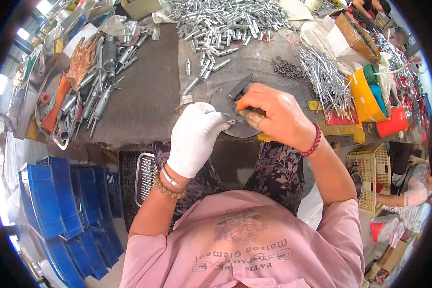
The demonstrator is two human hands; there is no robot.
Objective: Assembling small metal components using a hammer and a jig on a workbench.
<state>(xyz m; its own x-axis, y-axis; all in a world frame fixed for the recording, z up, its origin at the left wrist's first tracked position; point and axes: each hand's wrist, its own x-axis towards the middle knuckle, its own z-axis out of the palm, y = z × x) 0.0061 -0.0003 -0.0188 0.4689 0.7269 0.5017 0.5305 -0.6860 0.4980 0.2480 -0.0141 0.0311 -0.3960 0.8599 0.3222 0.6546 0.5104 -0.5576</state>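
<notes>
My left hand [195, 137], in a white glove, pinches a small thin metal part [231, 122] at its fingertips near the table's front edge. My bare right hand [273, 114] grips a tool with an orange handle [243, 104] and meets the left hand at that small part. Both hands are over a dark grey round metal plate [225, 98] that lies on the table. A big heap of short silver metal tubes [225, 21] lies farther back on the table.
Larger metal fittings and an orange tool [89, 93] lie at the left on a grey mat [144, 91]. Thin metal rods [326, 77], yellow and red containers [369, 96] sit at right. Blue trays [67, 201] stack at lower left. Another person [413, 187] sits at right.
</notes>
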